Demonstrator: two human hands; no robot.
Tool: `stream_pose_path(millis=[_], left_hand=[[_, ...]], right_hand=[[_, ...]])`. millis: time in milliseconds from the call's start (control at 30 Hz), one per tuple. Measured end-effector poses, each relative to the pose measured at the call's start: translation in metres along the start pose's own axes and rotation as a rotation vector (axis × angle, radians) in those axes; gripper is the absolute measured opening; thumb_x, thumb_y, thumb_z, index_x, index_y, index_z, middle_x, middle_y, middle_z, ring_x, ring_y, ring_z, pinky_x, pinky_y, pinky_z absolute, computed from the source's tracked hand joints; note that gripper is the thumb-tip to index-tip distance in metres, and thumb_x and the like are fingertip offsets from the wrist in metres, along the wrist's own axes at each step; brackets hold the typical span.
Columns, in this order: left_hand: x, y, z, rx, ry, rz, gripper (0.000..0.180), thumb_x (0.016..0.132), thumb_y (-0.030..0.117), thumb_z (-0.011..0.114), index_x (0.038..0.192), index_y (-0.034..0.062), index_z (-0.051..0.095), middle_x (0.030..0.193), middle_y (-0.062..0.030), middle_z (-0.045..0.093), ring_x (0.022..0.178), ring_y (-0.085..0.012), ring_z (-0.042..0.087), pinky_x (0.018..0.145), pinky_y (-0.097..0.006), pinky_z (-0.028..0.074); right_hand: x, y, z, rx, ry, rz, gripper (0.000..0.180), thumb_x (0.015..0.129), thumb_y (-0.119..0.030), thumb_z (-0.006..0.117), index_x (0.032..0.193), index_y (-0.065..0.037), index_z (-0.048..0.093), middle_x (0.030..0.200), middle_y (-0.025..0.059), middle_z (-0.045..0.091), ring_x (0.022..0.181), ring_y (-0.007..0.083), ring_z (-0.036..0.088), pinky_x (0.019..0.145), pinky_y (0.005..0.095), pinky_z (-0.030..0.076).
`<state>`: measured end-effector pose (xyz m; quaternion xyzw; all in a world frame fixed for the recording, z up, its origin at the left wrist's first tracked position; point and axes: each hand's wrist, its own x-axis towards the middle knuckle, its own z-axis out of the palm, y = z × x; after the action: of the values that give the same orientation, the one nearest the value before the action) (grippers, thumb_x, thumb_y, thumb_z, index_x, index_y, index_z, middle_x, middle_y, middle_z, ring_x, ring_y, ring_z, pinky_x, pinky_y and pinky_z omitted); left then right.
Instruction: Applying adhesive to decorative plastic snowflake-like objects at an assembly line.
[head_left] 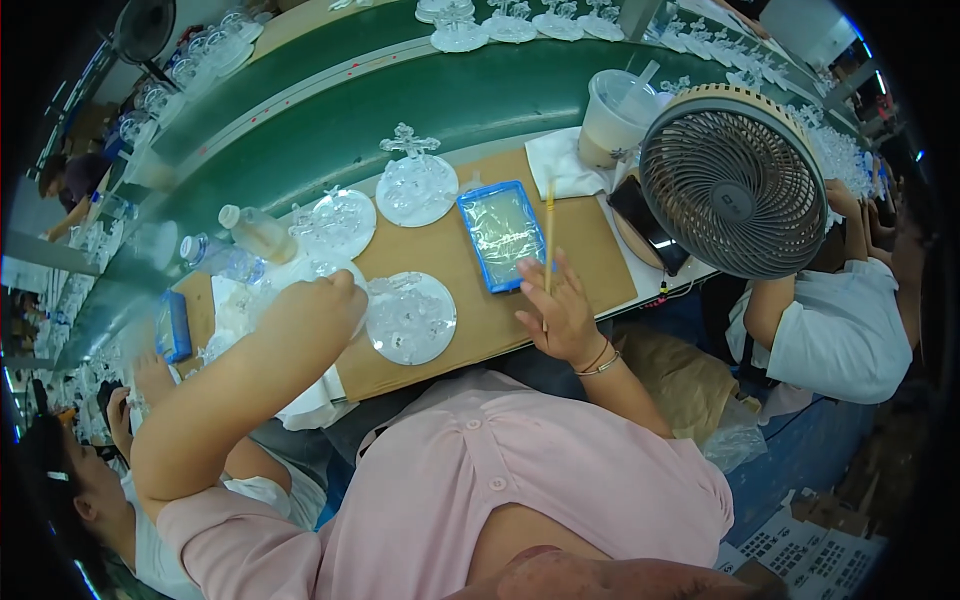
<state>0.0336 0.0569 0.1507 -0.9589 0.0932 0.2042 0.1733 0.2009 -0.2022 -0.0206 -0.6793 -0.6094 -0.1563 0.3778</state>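
Observation:
My left hand (335, 308) is closed in a fist at the left part of the cardboard, its fingertips turned away from view. Right beside it lies a clear round ornament (411, 318) with raised, glittering parts. My right hand (565, 318) holds a thin yellow stick (549, 225) upright against the palm, with its fingers loosely spread. Just left of that hand is a blue-rimmed tray (503, 236) with a pale, shiny surface. Farther off stand a round ornament with a cross on it (415, 188) and another clear ornament (340, 222).
Brown cardboard (460, 320) covers the work surface, along a green conveyor belt (330, 130). A fan (735, 185), a lidded cup (605, 120) and a phone (650, 225) are at the right. Two bottles (255, 232) stand left. Co-workers sit on both sides.

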Motion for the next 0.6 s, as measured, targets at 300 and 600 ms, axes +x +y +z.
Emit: stream_pose_path(millis=[300, 600], left_hand=[[0.141, -0.047, -0.017, -0.104, 0.378, 0.223, 0.042, 0.070, 0.017, 0.077, 0.107, 0.0036, 0.061, 0.106, -0.0114, 0.060, 0.112, -0.0292, 0.053, 0.098, -0.040, 0.041], [0.262, -0.038, 0.008, 0.061, -0.016, 0.270, 0.065, 0.060, 0.021, 0.083, 0.120, 0.0139, 0.059, 0.117, -0.0116, 0.060, 0.124, -0.0293, 0.047, 0.115, -0.057, 0.014]], right_hand=[[-0.005, 0.002, 0.042, -0.182, 0.102, 0.326, 0.100, 0.069, -0.041, 0.082, 0.140, -0.007, 0.021, 0.149, 0.0268, 0.024, 0.139, 0.0444, 0.024, 0.111, 0.0608, 0.014], [0.004, 0.008, 0.055, -0.145, 0.165, 0.346, 0.096, 0.066, -0.019, 0.084, 0.138, -0.004, 0.022, 0.146, 0.0309, 0.026, 0.133, 0.0483, 0.032, 0.105, 0.0522, 0.034]])
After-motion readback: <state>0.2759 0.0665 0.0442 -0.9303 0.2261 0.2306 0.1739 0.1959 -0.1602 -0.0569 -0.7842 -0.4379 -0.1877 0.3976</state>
